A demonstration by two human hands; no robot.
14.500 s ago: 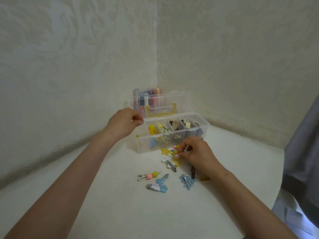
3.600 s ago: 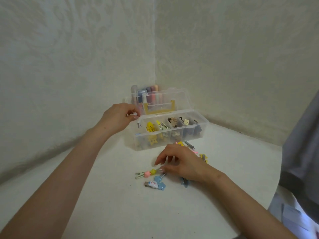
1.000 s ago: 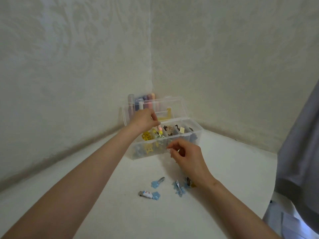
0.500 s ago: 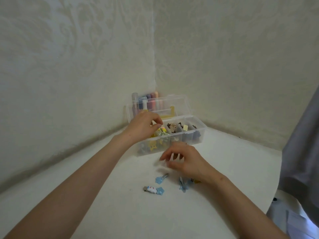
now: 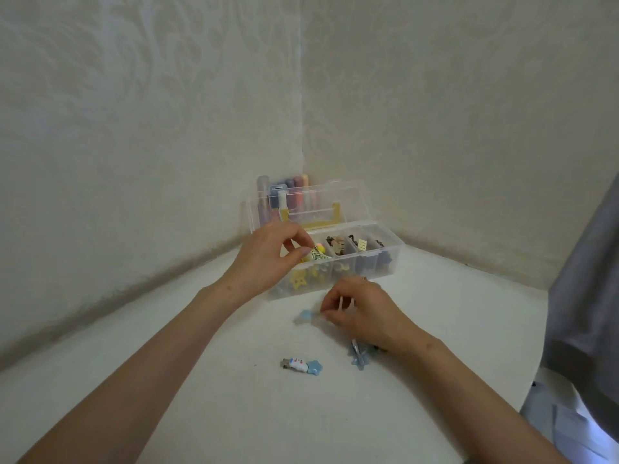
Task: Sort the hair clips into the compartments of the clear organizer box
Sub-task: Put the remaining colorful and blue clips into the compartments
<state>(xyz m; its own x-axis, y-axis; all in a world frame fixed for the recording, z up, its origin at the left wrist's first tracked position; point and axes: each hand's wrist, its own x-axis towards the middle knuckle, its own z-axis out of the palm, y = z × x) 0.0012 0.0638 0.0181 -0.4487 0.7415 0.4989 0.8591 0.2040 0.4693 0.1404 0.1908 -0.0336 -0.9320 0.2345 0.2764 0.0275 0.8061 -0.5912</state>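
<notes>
Two hands: right hand (image 5: 358, 313) pinches a blurred pale-blue star clip (image 5: 304, 317); left hand (image 5: 269, 259) curls over the clear box (image 5: 368, 266), perhaps pinching.

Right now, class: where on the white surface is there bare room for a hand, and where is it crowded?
Bare: the stretch between the left forearm and the wall; the near strip between both forearms, below the white-and-blue clip; right of the organizer box. Crowded: before the box, where the right hand pinches the blue star clip.

dim, soft, even light — faint shadows, no glare; wide-angle bending at the edges, slight overall blur.
</notes>
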